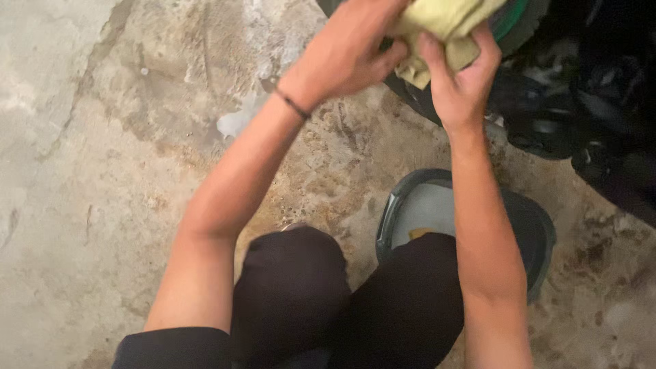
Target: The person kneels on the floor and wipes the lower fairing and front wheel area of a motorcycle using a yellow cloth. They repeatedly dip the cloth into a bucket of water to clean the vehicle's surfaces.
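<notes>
Both my hands grip a crumpled yellow cloth (444, 20) at the top of the view. My left hand (348, 51) closes over its left side; a thin dark band circles that wrist. My right hand (459, 82) clutches the cloth's lower right part, fingers curled up into it. The cloth is pressed against a black tyre (417, 96) with a green rim strip (512, 20), partly hidden behind my hands.
A dark round basin (533, 225) holding cloudy water stands on the stained concrete floor (102, 171), just right of my knees (294, 273) in dark trousers. Black machine parts (594, 102) fill the upper right. A patch of foam (236, 123) lies on the floor.
</notes>
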